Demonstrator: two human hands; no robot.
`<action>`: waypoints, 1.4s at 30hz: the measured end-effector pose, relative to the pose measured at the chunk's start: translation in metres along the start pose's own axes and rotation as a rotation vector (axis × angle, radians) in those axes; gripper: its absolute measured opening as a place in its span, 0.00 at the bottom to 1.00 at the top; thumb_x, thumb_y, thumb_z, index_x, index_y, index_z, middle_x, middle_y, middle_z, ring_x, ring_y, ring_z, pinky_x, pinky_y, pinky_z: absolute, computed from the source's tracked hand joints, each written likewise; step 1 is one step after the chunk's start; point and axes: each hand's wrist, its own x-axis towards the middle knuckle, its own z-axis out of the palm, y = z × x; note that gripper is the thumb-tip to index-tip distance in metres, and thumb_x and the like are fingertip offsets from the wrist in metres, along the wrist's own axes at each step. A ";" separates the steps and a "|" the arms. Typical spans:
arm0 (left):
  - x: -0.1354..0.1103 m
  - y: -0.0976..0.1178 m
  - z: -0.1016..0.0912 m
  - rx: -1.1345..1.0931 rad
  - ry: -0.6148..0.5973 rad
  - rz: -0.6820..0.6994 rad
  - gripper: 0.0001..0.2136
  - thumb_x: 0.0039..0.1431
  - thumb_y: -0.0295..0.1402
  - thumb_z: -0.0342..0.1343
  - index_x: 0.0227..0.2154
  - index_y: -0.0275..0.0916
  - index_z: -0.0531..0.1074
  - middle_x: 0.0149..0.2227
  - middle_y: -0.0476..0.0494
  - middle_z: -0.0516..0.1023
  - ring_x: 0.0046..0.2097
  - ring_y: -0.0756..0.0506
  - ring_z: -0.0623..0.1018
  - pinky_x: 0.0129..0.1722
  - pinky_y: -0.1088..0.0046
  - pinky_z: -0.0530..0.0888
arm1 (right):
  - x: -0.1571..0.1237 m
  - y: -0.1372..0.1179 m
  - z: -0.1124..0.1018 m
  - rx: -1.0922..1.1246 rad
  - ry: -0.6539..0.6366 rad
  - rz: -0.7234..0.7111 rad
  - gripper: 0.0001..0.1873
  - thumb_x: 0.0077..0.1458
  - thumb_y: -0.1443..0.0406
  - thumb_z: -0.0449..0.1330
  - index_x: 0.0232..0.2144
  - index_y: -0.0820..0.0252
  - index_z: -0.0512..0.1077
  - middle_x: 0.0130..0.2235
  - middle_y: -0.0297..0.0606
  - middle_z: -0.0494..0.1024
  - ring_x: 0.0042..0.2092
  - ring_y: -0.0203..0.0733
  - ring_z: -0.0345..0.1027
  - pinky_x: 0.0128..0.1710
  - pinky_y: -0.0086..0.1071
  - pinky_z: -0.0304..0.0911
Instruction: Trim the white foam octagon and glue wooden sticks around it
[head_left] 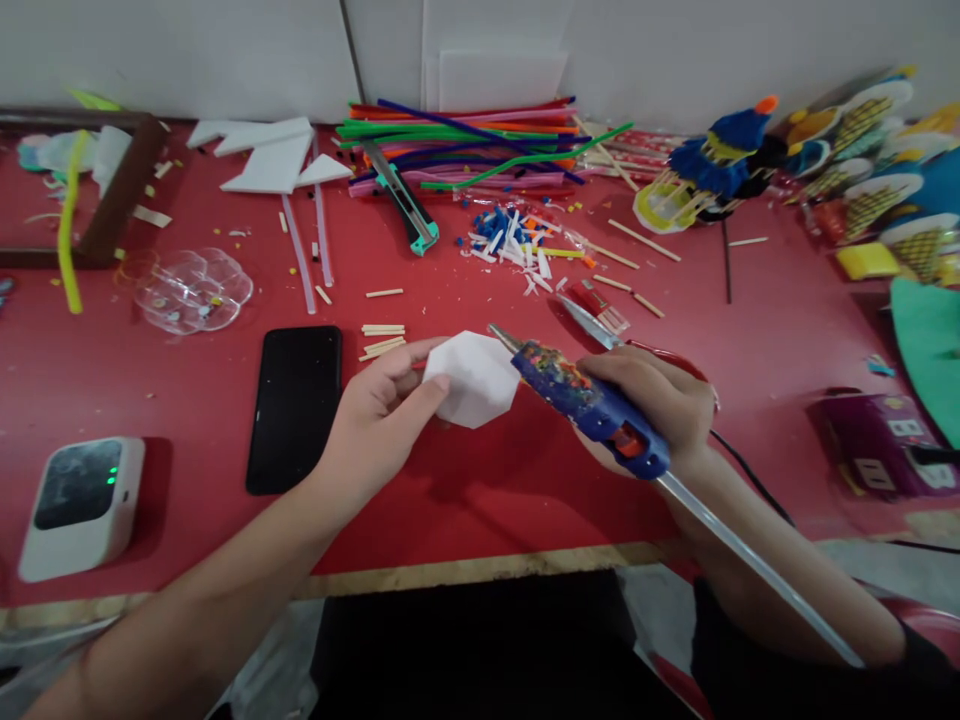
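Pinched between the thumb and fingers of my left hand [394, 395] is a white many-sided piece of foam board or card [474, 385], held a little above the red table. My right hand [656, 400] is wrapped round a blue glue gun [574, 395] smeared with dried colour. Its metal nozzle points up and left, close to the upper right edge of the white piece; whether they touch I cannot tell. A long clear glue stick [757, 565] sticks out of the gun's rear. Short wooden sticks [382, 340] lie just beyond my left hand.
A black phone [294, 410] and a white device with green lights [84, 510] lie to the left. Scissors [589, 322] lie beyond the glue gun. Farther back are a box cutter [405, 205], coloured pipe cleaners [465, 140], foam scraps [274, 155] and a small blue-topped model [709, 165].
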 end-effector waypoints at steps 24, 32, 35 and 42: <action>-0.007 0.012 0.003 0.152 -0.023 -0.009 0.11 0.58 0.35 0.61 0.42 0.39 0.83 0.24 0.50 0.79 0.24 0.51 0.75 0.27 0.76 0.76 | 0.006 -0.006 -0.001 -0.053 -0.119 -0.071 0.13 0.68 0.58 0.52 0.44 0.58 0.71 0.31 0.41 0.78 0.31 0.44 0.72 0.33 0.37 0.66; -0.007 0.013 0.003 0.199 -0.024 -0.007 0.12 0.59 0.36 0.60 0.42 0.41 0.83 0.23 0.49 0.79 0.27 0.48 0.78 0.29 0.73 0.78 | 0.007 -0.004 0.000 -0.049 -0.114 -0.081 0.11 0.67 0.60 0.54 0.44 0.59 0.72 0.30 0.40 0.78 0.31 0.43 0.72 0.32 0.37 0.65; -0.007 0.013 0.003 0.190 -0.022 -0.016 0.13 0.59 0.37 0.60 0.44 0.40 0.83 0.27 0.47 0.82 0.28 0.47 0.79 0.28 0.74 0.77 | 0.007 -0.004 -0.001 -0.060 -0.117 -0.083 0.11 0.68 0.59 0.53 0.45 0.57 0.72 0.31 0.40 0.78 0.31 0.43 0.72 0.32 0.37 0.66; -0.007 0.011 0.002 0.182 -0.026 -0.031 0.15 0.58 0.38 0.61 0.47 0.40 0.82 0.34 0.44 0.85 0.31 0.47 0.80 0.28 0.75 0.78 | 0.006 -0.004 -0.002 -0.032 -0.088 -0.083 0.15 0.68 0.55 0.53 0.45 0.59 0.71 0.32 0.42 0.79 0.32 0.44 0.72 0.33 0.38 0.67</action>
